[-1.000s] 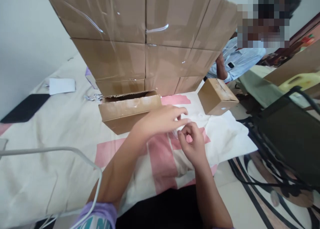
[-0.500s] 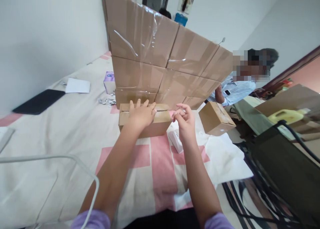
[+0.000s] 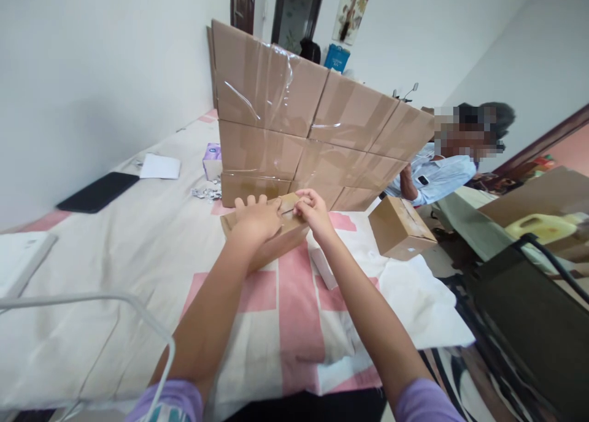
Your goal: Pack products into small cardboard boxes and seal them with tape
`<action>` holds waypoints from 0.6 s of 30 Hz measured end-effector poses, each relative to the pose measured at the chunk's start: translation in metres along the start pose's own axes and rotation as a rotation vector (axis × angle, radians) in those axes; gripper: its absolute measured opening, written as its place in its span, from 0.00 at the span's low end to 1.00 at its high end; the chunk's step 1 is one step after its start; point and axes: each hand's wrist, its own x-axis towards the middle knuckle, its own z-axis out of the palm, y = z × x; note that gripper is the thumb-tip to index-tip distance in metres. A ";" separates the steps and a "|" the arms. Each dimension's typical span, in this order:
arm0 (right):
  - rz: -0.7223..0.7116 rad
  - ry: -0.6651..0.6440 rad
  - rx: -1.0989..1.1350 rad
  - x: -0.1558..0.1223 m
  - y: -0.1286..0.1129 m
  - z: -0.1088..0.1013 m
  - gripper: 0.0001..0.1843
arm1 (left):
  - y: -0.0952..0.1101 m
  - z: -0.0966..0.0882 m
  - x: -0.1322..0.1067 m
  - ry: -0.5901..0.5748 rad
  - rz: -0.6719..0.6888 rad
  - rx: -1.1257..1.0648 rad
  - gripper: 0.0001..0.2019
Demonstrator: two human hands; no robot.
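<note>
A small brown cardboard box (image 3: 278,249) sits on the cloth-covered surface, turned at a slant. Across its top my left hand (image 3: 258,219) lies flat, fingers spread. My right hand (image 3: 315,212) is at the far right end of the top, thumb and fingers pinched close to the seam; whatever is between them is too small to make out. A white box (image 3: 323,264) lies beneath my right forearm. Behind the small box rises a stack of taped cardboard boxes (image 3: 262,146).
At right stands another cardboard box (image 3: 399,229) near a person in a light blue shirt (image 3: 444,176). To the left lie a black flat pad (image 3: 99,192), white paper (image 3: 160,166) and a tissue box (image 3: 212,161). A white cable (image 3: 138,311) curves at front left.
My right hand has moved left from beside the box to its top and closed into a pinch. The box has turned, its right end swinging away from me. The view has shifted.
</note>
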 end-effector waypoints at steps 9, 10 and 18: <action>-0.015 -0.159 0.112 0.028 0.001 -0.004 0.19 | -0.042 -0.015 -0.003 -0.118 0.070 -0.207 0.38; -0.012 -0.186 0.119 0.031 0.001 -0.004 0.19 | -0.043 -0.015 -0.002 -0.125 0.068 -0.223 0.39; 0.030 -0.357 0.120 0.041 -0.003 -0.009 0.19 | -0.050 -0.009 0.008 -0.156 0.095 -0.226 0.43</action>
